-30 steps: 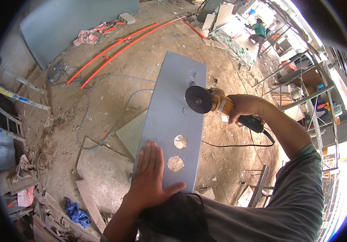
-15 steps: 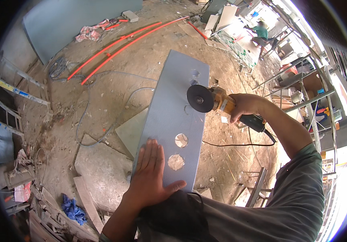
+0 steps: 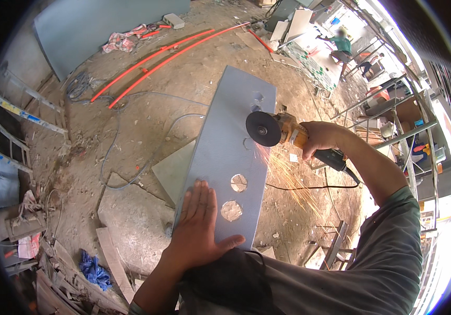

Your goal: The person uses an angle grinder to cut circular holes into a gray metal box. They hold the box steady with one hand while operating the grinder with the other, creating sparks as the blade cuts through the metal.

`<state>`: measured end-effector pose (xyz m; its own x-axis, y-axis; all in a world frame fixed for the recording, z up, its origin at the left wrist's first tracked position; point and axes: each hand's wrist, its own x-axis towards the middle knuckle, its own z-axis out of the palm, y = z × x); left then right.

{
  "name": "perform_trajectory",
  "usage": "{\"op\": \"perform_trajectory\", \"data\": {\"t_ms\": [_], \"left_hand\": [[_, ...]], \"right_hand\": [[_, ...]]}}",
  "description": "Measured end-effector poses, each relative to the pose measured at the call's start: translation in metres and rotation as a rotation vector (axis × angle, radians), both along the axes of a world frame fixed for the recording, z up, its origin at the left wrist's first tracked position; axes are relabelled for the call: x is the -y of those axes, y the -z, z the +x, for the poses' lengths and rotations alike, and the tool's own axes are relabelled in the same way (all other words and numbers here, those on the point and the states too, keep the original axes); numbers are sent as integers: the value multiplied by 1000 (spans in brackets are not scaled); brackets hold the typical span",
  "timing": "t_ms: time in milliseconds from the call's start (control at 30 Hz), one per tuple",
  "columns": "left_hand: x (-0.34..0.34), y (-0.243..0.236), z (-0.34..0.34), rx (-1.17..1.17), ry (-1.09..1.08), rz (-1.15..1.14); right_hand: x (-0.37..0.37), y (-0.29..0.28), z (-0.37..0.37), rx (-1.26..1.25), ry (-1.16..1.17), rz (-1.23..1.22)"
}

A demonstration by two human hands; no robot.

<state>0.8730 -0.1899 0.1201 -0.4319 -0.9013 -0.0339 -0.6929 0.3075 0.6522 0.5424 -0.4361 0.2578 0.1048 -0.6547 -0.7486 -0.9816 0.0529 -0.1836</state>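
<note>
A long grey metal panel [image 3: 217,142] stretches away from my body, with two round cut holes in its near half and smaller openings toward its far end. My left hand [image 3: 199,219] lies flat on the near left part of the panel, fingers stretched out and thumb apart. My right hand [image 3: 320,137] is wrapped round a yellow and black angle grinder [image 3: 291,131]. The grinder's dark disc [image 3: 263,129] meets the panel near a curved mark, and orange sparks [image 3: 291,181] spray down and to the right. A black power cord trails from the grinder's rear end.
Two long orange pipes [image 3: 154,55] lie on the dirt floor at the far left. Grey cable loops left of the panel. Boards and a blue plastic sheet [image 3: 95,270] lie near left. A ladder [image 3: 28,115] leans left; metal scaffolding [image 3: 406,131] stands right. Another person [image 3: 342,44] works far right.
Sparks now fly from the grinder's disc where none showed before. The whole view has shifted slightly; my left hand still presses flat on the panel.
</note>
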Motion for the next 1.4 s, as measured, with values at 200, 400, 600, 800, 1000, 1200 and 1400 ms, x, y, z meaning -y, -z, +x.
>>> {"op": "perform_trajectory", "data": {"t_ms": [200,400,600,800,1000,1200,1400], "left_hand": [[0,0,0,-11,-6,-5],[-1,1,0,-42,-9,-17],[-3,0,1,-59,-7,-24],[-5,3,11,-68,16,-46],[0,-6,36,-45,105,8],[6,-13,56,-59,172,62],[11,-12,70,-79,231,75]], "right_hand": [[4,4,-4,-79,-18,1],[3,3,-4,-34,-34,-25],[2,3,-2,-94,-102,-38],[-3,-1,-4,-111,-96,-85],[-22,-2,-14,114,219,1],[-45,6,-21,184,361,37],[-80,11,-13,304,592,49]]}}
